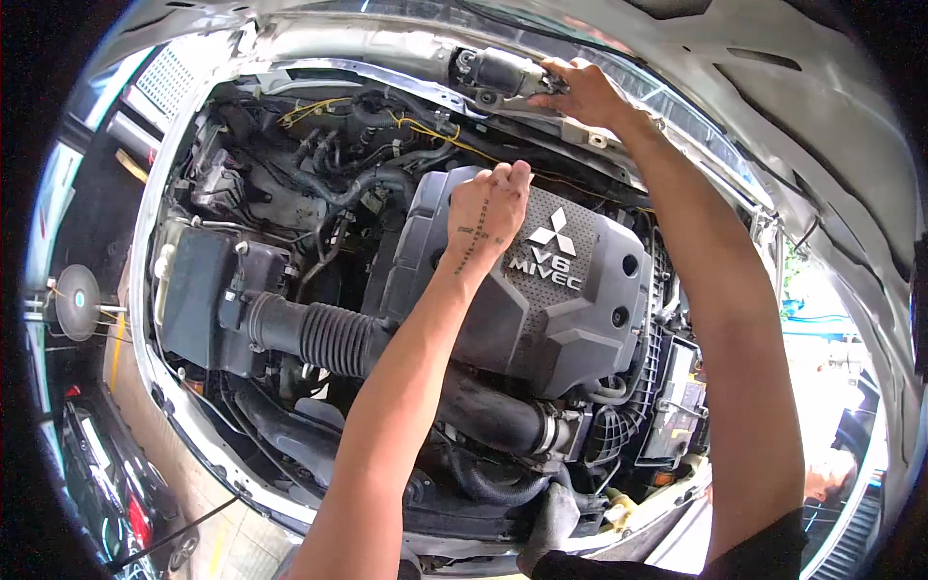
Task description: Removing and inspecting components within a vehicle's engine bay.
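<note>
My left hand [491, 208] is above the back part of the grey plastic engine cover [580, 333], with its fingers curled closed. Whatever those fingers hold, if anything, is hidden. Farther back and to the right, my right hand [588, 92] reaches to the cowl below the windscreen. Its thumb and fingers close round the right end of a silver-and-black cylindrical motor [507, 72], which looks like a wiper motor. A thin yellow wire [474, 148] runs along the back of the engine bay, close behind my left hand.
A ribbed black air-intake hose [333, 336] joins the air filter box [208, 300] at left. The battery [677, 401] sits at right. Overhead at right is the raised bonnet [822, 126]. At the front edge appears a grey glove [553, 522], seemingly another person's.
</note>
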The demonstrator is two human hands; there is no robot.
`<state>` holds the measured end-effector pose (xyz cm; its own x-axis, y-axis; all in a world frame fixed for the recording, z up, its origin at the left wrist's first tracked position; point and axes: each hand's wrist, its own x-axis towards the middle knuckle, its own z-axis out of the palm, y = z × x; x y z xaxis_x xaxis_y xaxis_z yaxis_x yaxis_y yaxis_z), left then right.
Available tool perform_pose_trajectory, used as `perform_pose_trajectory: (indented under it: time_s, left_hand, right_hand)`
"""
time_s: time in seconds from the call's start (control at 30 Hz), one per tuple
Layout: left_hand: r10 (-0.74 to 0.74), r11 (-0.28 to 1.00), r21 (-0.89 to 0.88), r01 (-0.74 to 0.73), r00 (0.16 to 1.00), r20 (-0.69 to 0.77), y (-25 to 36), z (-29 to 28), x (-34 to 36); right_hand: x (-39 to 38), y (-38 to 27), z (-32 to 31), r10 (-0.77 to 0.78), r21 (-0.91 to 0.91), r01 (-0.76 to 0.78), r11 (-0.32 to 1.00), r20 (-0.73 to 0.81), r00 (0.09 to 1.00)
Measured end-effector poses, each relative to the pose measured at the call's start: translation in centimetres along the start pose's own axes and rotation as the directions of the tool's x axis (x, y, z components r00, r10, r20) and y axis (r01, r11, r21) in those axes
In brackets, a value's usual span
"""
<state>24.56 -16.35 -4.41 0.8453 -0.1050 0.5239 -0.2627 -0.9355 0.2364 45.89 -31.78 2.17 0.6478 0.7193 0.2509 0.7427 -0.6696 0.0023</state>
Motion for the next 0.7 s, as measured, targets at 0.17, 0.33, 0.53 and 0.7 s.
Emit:
perform_pose_trajectory:
  time_s: [0.17, 0.33, 0.53, 0.7]
  left_hand:
    - [-0.018, 1.0, -0.011, 0.019, 0.998, 0.057, 0.4, -0.3, 0.0]
    - [-0.001, 0.998, 0.065, 0.002, 1.0, -0.024, -0.1, 0.1, -0.1]
    - [-0.004, 0.999, 0.047, 0.004, 1.0, -0.004, -0.3, 0.4, -0.2]
    - [0.004, 0.999, 0.051, -0.004, 1.0, -0.017, 0.1, 0.3, -0.1]
  right_hand:
    - [-0.3, -0.2, 1.3, 0.069, -0.058, -0.07, 0.996, -0.015, 0.998]
    - [-0.2, -1.7, 1.4, 0.161, -0.103, -0.158, 0.982, 0.022, 0.987]
    - [-0.5, -3.9, 2.4, 0.221, -0.15, -0.216, 0.965, 0.015, 0.975]
    - [-0.8, -3.5, 3.2, 0.214, -0.153, -0.207, 0.966, 0.031, 0.976]
